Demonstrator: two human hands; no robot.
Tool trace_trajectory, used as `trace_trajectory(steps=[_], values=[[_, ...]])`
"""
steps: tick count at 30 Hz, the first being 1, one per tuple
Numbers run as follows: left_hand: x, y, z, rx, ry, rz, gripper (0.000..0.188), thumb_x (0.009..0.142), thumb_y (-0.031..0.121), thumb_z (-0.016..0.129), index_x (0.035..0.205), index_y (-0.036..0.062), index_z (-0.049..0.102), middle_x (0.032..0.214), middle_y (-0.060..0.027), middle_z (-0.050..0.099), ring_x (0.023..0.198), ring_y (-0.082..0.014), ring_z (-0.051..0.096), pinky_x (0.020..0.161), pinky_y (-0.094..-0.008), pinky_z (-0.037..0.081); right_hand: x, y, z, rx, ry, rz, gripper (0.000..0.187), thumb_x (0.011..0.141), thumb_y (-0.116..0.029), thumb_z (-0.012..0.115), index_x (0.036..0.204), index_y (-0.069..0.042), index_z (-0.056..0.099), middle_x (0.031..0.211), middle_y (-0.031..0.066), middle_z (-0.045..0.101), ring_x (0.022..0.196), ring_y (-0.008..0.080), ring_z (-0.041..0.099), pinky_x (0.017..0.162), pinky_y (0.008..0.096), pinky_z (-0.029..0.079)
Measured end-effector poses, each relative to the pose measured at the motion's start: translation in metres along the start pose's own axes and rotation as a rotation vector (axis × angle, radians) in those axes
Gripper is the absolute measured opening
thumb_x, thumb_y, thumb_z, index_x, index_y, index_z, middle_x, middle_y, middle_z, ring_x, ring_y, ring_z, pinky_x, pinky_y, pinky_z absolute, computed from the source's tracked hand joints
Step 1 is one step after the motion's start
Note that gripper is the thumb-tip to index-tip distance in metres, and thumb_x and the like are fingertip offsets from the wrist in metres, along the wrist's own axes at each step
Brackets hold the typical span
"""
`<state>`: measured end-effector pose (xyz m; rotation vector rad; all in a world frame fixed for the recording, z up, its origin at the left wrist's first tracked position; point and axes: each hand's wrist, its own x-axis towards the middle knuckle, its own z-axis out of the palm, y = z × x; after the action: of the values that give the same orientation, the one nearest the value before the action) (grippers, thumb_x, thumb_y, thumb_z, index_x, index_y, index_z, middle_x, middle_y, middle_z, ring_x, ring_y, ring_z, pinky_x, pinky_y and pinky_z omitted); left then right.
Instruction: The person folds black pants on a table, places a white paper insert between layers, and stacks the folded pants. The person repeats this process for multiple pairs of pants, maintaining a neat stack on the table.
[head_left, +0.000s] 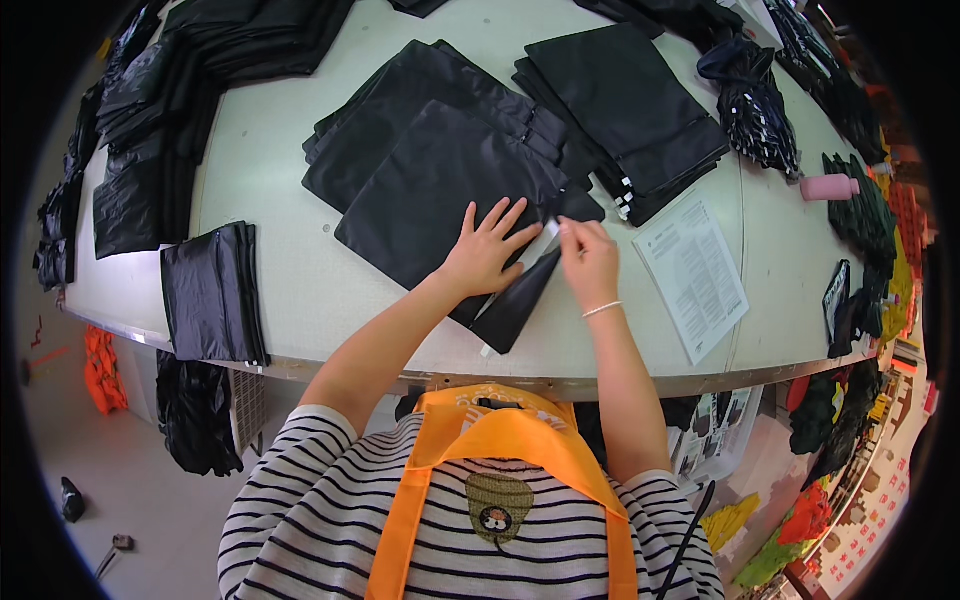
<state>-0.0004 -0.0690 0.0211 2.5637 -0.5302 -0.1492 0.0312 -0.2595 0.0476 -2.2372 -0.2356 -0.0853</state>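
Fingers (494,214) of our left hand (482,258) spread wide across folded black fabric (405,205). We cannot tell whether our right hand's (592,258) bent fingers grip the white strip (549,236) beside them.

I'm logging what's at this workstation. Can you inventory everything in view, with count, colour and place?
Worktable: one, pale, across the view
Centre pile: one, black folded cloth, under the hands
Right pile: one, black, beyond the right hand
Left piles: several, black, table's left
Tied bundle: one, dark, upper right
Printed sheet: at least one, white, right
Bottle: one, pink, far right
Orange cloth: count unclear, lower left
Rim clutter: mixed colours, too blurred to count
Apron: one, orange, on the wearer
Striped shirt: one, white and black, beneath
Hands: two, bare; left hand on the centre pile, right near its edge
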Motion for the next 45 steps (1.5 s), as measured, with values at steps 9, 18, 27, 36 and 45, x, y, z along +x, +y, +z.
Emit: trace_trajectory(steps=[9,18,27,36,45], values=[[-0.009,-0.037,0.003,0.181,0.155,-0.182,0.065,0.086,0.048,0.056,0.143,0.0192,0.040,0.152,-0.0136,0.028,0.140,-0.0335,0.025,0.112,-0.0548,0.017,-0.066,0.030,0.035,1.255,0.003,1.059,0.058,0.089,-0.057,0.056,0.123,-0.010,0.050,0.093,0.0003,0.058,0.083,0.0124,0.053,0.069,0.0290,0.045],[-0.003,-0.034,0.007,0.185,0.096,-0.210,0.065,0.088,0.048,0.054,0.145,0.0213,0.037,0.154,-0.0102,0.026,0.141,-0.0305,0.023,0.113,-0.0534,0.015,-0.015,0.059,0.034,0.580,0.227,0.785,0.034,0.087,-0.033,0.070,0.083,-0.001,0.062,0.070,-0.0028,0.054,0.057,0.0076,0.043,0.052,0.0255,0.037],[0.007,-0.030,0.012,0.140,0.177,-0.281,0.065,0.088,0.046,0.057,0.142,0.0142,0.042,0.152,-0.0118,0.030,0.141,-0.0305,0.025,0.113,-0.0541,0.015,-0.077,0.032,0.045,0.525,0.037,0.710,0.036,0.087,-0.030,0.070,0.082,0.005,0.066,0.077,0.0032,0.067,0.067,0.0105,0.057,0.061,0.0284,0.047],[0.013,-0.040,-0.020,-0.283,0.685,-0.329,0.050,0.088,0.009,0.058,0.136,0.0038,0.045,0.142,-0.0166,0.042,0.131,-0.0329,0.040,0.108,-0.0386,0.032,0.027,0.050,-0.010,0.393,0.309,0.503,0.046,0.083,-0.031,0.072,0.100,0.011,0.064,0.095,0.0178,0.068,0.084,0.0255,0.063,0.079,0.0358,0.048],[0.026,-0.052,0.002,0.047,0.240,-0.432,0.060,0.090,0.029,0.057,0.143,0.0098,0.036,0.153,-0.0125,0.027,0.142,-0.0318,0.022,0.115,-0.0456,0.018,0.175,0.162,-0.074,0.536,0.547,0.678,0.044,0.084,-0.025,0.073,0.114,0.005,0.060,0.104,0.0125,0.067,0.089,0.0209,0.062,0.081,0.0342,0.050]])
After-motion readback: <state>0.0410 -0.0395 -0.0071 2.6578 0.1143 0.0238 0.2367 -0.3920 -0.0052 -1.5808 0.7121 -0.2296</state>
